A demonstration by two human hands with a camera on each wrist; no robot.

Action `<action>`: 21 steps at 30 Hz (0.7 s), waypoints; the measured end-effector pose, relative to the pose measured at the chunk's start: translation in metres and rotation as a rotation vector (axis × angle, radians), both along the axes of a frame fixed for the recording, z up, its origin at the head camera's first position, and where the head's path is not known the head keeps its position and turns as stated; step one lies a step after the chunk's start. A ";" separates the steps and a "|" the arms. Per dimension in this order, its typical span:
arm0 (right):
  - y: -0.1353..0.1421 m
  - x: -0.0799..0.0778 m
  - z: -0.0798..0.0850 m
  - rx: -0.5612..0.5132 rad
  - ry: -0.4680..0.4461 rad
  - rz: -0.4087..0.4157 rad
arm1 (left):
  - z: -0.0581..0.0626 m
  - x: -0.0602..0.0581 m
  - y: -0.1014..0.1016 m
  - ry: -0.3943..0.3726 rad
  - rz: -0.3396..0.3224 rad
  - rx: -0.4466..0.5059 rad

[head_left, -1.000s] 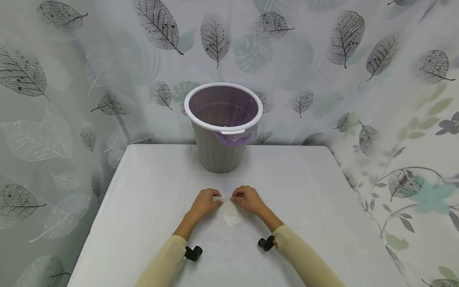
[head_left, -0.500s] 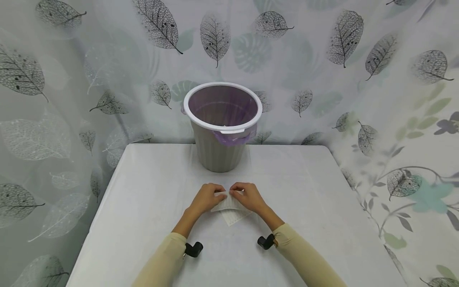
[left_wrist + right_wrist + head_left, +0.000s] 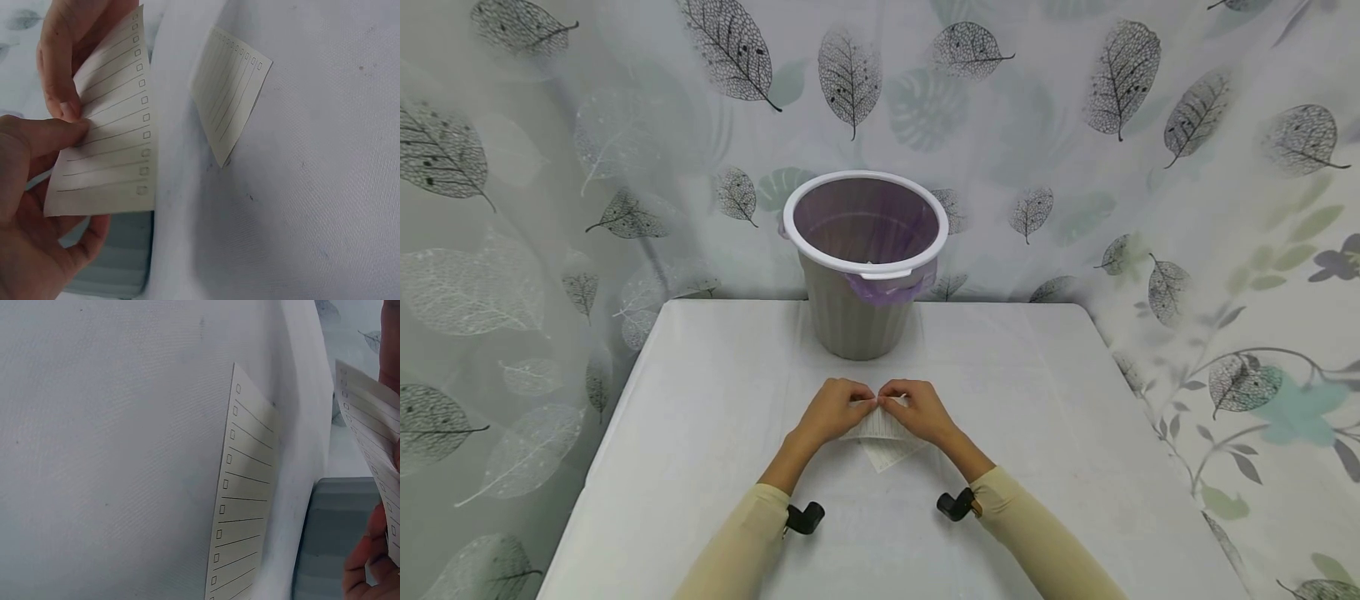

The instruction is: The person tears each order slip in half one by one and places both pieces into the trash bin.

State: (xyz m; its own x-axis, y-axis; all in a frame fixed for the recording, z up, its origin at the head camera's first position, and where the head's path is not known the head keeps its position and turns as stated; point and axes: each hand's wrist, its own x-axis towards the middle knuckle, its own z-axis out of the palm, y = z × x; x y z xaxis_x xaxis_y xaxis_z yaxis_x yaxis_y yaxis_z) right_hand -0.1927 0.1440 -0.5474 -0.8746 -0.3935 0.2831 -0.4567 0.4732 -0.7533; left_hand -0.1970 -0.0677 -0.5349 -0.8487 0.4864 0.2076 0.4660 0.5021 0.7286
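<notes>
My left hand (image 3: 835,410) and right hand (image 3: 922,408) meet in front of the bin, fingertips close together. Between thumb and fingers, both pinch the upper edge of a lined checklist sheet (image 3: 115,156), which has a row of small boxes along one edge. It is held up off the table and bows slightly. Below it, a second checklist sheet (image 3: 231,87) of the same print lies on the white cloth; in the head view the held sheet (image 3: 880,425) partly covers it. The right wrist view shows the lying sheet (image 3: 245,481) apart from the held one (image 3: 365,419).
A grey bin (image 3: 857,321) with a white rim and a purple liner stands at the table's far side. A white cloth covers the table (image 3: 722,375). Leaf-printed curtains (image 3: 1060,150) hang behind and at both sides. A small black camera sits on each wrist.
Both hands have risen slightly and drawn together at the middle of the sheet's top edge, lifting the sheet off the one beneath. More of the lower sheet shows.
</notes>
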 end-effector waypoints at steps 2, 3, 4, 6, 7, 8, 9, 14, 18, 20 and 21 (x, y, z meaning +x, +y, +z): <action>0.000 0.000 0.001 -0.008 0.001 0.000 | 0.000 0.001 0.000 0.022 0.012 0.004; -0.001 0.000 0.002 -0.014 0.003 0.002 | 0.000 0.001 0.000 0.032 0.017 0.007; -0.001 0.000 0.003 -0.019 0.005 0.004 | 0.001 0.001 0.000 0.041 0.022 0.011; -0.001 0.001 0.004 -0.027 0.012 0.007 | 0.001 0.001 -0.001 0.056 0.026 0.021; -0.001 0.001 0.004 -0.032 0.016 0.008 | 0.001 0.002 -0.001 0.064 0.025 0.029; -0.001 0.001 0.005 -0.040 0.019 0.010 | 0.001 0.002 -0.001 0.073 0.024 0.034; -0.001 0.001 0.005 -0.049 0.019 0.012 | 0.001 0.002 -0.001 0.084 0.023 0.038; -0.001 0.001 0.008 -0.093 0.004 0.021 | 0.003 0.003 -0.003 0.130 0.018 0.050; -0.001 0.002 0.010 -0.105 -0.033 0.014 | 0.003 0.004 -0.004 0.144 0.011 0.067; -0.001 0.002 0.010 -0.108 -0.052 0.005 | 0.003 0.004 -0.004 0.149 0.007 0.075; -0.001 0.002 0.010 -0.110 -0.062 0.002 | 0.003 0.004 -0.004 0.151 0.004 0.081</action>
State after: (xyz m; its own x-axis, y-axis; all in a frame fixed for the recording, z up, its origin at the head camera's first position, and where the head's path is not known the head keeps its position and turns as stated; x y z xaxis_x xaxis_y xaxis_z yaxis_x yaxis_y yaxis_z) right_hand -0.1903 0.1427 -0.5377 -0.8910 -0.3647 0.2703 -0.4088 0.3856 -0.8272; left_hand -0.1932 -0.0720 -0.5321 -0.8066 0.4595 0.3719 0.5716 0.4463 0.6885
